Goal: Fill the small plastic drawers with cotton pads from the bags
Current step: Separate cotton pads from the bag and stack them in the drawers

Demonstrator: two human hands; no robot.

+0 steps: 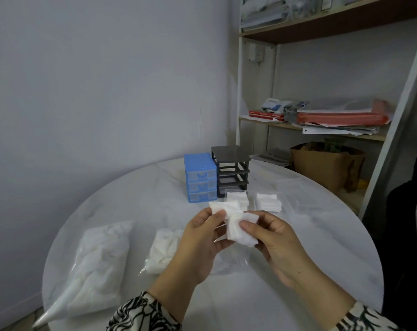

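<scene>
Round white table (298, 271); shelf unit (257, 120) behind its far right edge: papers, red folders (341, 118), brown paper bag (322, 166) below.

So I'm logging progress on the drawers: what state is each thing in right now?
Left hand: pinches cotton pads.
Right hand: pinches the same pads.
Cotton pads: held above the table.
Blue drawer unit: drawers in.
Grey frame: drawers out.
Clear drawers: on table, holding pads.
Large bag: lying flat.

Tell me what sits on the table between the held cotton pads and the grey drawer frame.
In the head view, a clear drawer holding stacked cotton pads lies between the bunch of pads gripped by both hands and the grey drawer frame; it appears to reach the frame's foot.
</scene>
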